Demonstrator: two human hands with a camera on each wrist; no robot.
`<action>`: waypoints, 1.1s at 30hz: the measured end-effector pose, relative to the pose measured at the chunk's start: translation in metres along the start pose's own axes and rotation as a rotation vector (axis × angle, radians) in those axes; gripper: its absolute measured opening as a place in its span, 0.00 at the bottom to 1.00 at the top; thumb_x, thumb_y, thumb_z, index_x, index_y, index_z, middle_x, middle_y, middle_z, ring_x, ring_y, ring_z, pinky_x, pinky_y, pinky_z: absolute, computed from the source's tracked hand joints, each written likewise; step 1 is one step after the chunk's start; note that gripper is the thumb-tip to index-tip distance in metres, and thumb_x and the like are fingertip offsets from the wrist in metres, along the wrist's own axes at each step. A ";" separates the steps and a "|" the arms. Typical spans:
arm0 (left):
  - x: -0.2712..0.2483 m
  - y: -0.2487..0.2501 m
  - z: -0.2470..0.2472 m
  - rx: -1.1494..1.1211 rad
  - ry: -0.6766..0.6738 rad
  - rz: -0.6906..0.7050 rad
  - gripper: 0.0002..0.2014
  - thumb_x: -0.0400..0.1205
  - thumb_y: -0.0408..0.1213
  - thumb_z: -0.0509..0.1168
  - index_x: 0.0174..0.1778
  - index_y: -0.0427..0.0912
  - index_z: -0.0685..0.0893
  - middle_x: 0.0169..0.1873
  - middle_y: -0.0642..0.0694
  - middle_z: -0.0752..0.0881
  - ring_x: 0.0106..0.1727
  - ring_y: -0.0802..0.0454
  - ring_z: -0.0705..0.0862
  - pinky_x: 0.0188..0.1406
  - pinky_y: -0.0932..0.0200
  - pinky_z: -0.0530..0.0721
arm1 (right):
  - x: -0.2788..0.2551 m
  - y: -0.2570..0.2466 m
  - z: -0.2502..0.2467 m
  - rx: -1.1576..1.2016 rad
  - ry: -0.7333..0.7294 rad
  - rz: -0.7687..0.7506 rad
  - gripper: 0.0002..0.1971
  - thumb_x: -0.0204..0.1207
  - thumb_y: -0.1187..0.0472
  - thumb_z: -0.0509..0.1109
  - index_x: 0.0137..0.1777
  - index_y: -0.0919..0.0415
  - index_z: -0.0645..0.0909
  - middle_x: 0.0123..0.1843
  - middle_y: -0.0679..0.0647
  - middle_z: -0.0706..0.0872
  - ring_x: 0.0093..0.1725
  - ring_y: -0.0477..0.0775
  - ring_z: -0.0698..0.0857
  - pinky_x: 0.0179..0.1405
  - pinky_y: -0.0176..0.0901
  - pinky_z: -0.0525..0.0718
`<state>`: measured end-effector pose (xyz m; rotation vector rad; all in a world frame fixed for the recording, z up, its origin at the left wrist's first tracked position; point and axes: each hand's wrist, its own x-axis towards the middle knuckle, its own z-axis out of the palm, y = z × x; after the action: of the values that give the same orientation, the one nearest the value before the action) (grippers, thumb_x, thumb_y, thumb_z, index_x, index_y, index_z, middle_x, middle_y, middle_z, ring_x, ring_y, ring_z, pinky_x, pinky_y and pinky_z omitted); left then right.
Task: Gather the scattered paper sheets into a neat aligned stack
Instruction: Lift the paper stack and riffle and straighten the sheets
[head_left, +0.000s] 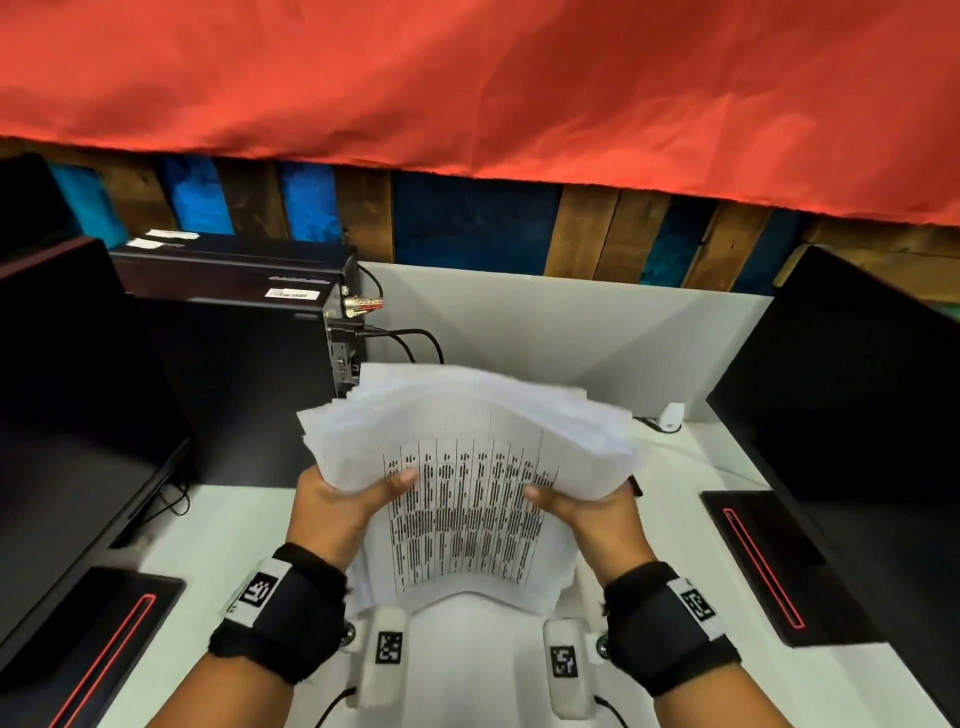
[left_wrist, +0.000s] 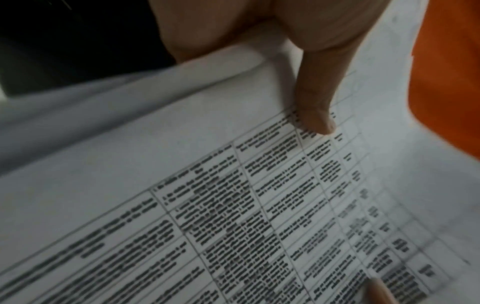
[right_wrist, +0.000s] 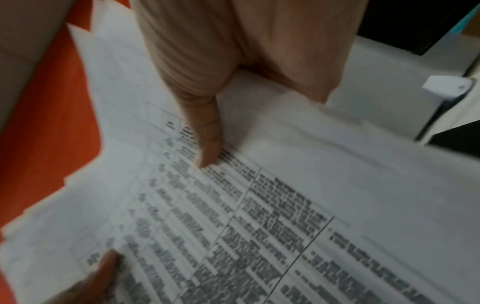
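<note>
A thick bundle of white paper sheets (head_left: 467, 457) is held up above the white desk (head_left: 223, 540), its top sheet printed with a table of black text. Its far edges are uneven and fanned. My left hand (head_left: 343, 506) grips the bundle's left side, thumb on the printed sheet (left_wrist: 233, 205), fingers hidden beneath. My right hand (head_left: 587, 512) grips the right side the same way, thumb pressing the text (right_wrist: 246, 205). In the wrist views each thumb lies flat on the top sheet, and the opposite thumb tip shows at the bottom edge.
Black monitors stand at the left (head_left: 67, 405) and right (head_left: 852, 389), each with a black base edged in red. A black computer case (head_left: 244, 332) with cables sits behind the papers. A small white adapter (head_left: 669, 415) lies at the back right. Red cloth (head_left: 467, 78) hangs overhead.
</note>
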<state>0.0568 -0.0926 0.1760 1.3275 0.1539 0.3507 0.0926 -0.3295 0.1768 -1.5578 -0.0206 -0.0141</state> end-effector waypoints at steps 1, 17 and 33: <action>0.000 0.007 0.004 0.005 0.002 0.037 0.21 0.66 0.22 0.76 0.53 0.42 0.86 0.43 0.54 0.93 0.48 0.56 0.91 0.40 0.69 0.87 | -0.001 -0.008 0.001 0.011 0.044 -0.036 0.23 0.61 0.76 0.81 0.55 0.57 0.85 0.51 0.51 0.93 0.54 0.50 0.90 0.56 0.47 0.88; -0.003 0.053 0.032 0.261 0.143 0.368 0.06 0.72 0.39 0.75 0.44 0.46 0.90 0.39 0.52 0.89 0.39 0.69 0.83 0.42 0.83 0.75 | -0.031 -0.032 0.007 -0.636 0.339 -0.785 0.20 0.71 0.54 0.78 0.64 0.46 0.84 0.55 0.47 0.78 0.50 0.43 0.82 0.41 0.37 0.85; -0.012 0.053 0.038 0.374 0.297 0.361 0.11 0.67 0.46 0.79 0.32 0.43 0.87 0.35 0.46 0.87 0.36 0.56 0.83 0.34 0.77 0.77 | -0.042 -0.033 0.014 -0.737 0.436 -0.911 0.11 0.72 0.56 0.77 0.50 0.61 0.87 0.48 0.54 0.85 0.44 0.50 0.86 0.31 0.45 0.86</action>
<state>0.0487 -0.1213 0.2352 1.6704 0.2370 0.8594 0.0501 -0.3157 0.2092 -2.1142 -0.4168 -1.1875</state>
